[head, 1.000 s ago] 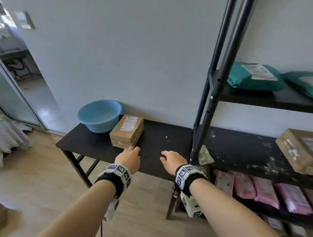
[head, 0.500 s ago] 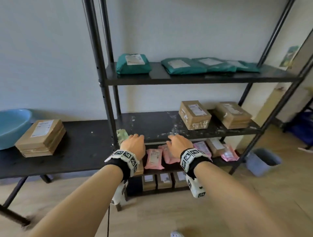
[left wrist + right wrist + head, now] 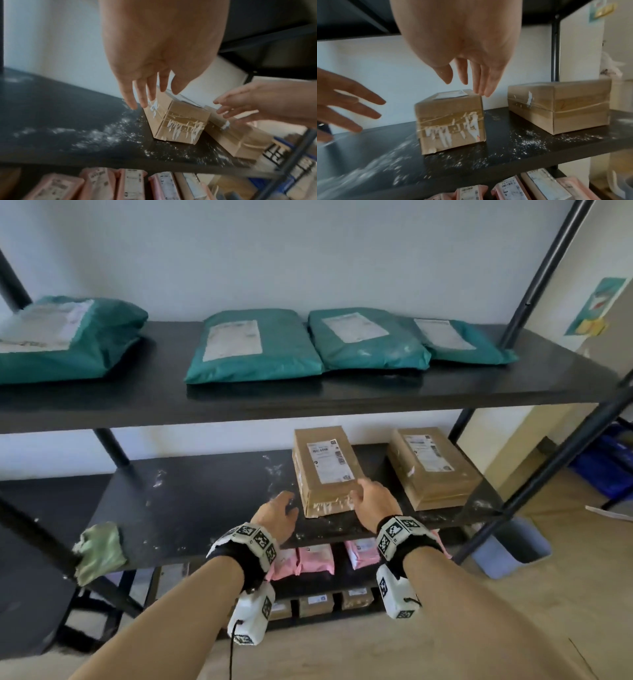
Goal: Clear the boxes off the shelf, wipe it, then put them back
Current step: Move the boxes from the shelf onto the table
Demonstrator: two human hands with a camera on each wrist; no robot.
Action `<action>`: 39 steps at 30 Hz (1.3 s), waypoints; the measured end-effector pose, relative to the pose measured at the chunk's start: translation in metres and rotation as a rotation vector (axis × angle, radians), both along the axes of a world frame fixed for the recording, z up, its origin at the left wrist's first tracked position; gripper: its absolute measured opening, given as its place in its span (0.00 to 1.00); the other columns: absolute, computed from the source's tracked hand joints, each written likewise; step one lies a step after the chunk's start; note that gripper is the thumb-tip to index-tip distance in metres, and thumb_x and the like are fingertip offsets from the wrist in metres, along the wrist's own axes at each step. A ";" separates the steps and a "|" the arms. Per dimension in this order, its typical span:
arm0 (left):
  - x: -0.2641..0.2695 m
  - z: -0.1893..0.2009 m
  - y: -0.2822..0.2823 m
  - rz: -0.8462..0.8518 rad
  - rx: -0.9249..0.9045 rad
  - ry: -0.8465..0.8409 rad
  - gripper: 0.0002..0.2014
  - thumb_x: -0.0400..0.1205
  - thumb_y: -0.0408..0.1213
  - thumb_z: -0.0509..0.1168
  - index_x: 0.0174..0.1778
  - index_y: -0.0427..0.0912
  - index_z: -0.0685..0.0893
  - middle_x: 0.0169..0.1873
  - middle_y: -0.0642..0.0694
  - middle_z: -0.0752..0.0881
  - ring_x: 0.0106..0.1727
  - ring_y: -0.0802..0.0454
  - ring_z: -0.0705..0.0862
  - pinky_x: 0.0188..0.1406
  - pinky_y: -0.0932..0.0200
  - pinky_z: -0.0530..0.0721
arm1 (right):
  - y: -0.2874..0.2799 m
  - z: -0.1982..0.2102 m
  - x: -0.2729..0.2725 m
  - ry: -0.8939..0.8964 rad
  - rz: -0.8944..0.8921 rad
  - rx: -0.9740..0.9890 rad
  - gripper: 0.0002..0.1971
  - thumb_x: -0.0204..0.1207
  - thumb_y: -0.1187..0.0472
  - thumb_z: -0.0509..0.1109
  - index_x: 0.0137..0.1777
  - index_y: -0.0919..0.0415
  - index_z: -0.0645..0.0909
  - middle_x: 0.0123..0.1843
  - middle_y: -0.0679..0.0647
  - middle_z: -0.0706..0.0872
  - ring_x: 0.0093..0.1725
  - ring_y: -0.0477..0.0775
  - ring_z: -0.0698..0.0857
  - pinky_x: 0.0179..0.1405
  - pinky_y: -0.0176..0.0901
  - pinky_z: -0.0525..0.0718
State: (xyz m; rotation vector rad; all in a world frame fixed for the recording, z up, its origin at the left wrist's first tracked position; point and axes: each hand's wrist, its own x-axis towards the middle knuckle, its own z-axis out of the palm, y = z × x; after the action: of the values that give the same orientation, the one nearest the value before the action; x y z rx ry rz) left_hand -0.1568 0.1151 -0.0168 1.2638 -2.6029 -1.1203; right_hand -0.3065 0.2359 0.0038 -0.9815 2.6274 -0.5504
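Two taped cardboard boxes stand on the dusty black middle shelf (image 3: 205, 508): the left box (image 3: 325, 470) and the right box (image 3: 433, 467). My left hand (image 3: 279, 510) hovers with straight fingers just off the left box's near left side (image 3: 180, 121). My right hand (image 3: 371, 496) reaches to its near right corner, with the fingertips (image 3: 483, 93) at the top right edge of the box (image 3: 450, 124). Neither hand grips anything. From these views I cannot tell whether the fingers touch the cardboard. A crumpled green cloth (image 3: 99, 549) lies on the shelf's front left corner.
Several teal mailer bags (image 3: 253, 347) lie on the upper shelf. Pink packets (image 3: 315, 558) and small boxes (image 3: 315, 604) fill the lower shelves. White powder (image 3: 527, 142) is strewn over the shelf around the boxes. Black frame posts (image 3: 548, 261) stand at the corners, and a grey bin (image 3: 510, 546) stands on the floor at right.
My view has swung from the side table with one box and a blue basin to the shelf. Both hands moved forward from the shelf's front edge to either side of the left box.
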 end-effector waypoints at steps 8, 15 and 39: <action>-0.077 -0.030 -0.023 0.328 0.395 0.249 0.26 0.84 0.37 0.61 0.79 0.44 0.64 0.69 0.42 0.79 0.61 0.42 0.84 0.48 0.55 0.82 | -0.040 -0.029 -0.088 -0.438 -0.075 -0.155 0.27 0.81 0.57 0.64 0.79 0.57 0.64 0.79 0.57 0.70 0.75 0.58 0.72 0.73 0.47 0.69; -0.078 -0.032 -0.022 0.499 0.592 0.407 0.25 0.83 0.31 0.62 0.77 0.45 0.68 0.67 0.41 0.81 0.62 0.44 0.84 0.66 0.44 0.81 | -0.038 -0.028 -0.090 -0.904 -0.191 -0.370 0.24 0.81 0.68 0.62 0.77 0.54 0.68 0.66 0.56 0.81 0.51 0.50 0.81 0.49 0.46 0.82; 0.408 0.015 0.050 0.486 0.744 0.587 0.32 0.78 0.18 0.63 0.76 0.50 0.71 0.65 0.44 0.82 0.56 0.50 0.83 0.53 0.53 0.83 | 0.025 0.002 0.334 -1.146 0.115 -0.334 0.33 0.73 0.78 0.67 0.75 0.54 0.68 0.63 0.58 0.83 0.57 0.59 0.86 0.50 0.49 0.85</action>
State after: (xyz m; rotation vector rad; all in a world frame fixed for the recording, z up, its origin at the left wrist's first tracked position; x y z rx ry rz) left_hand 0.2513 0.1647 -0.0016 1.2666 -1.3898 -2.0175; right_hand 0.0278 0.2612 0.0053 -0.5866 1.4747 -1.1206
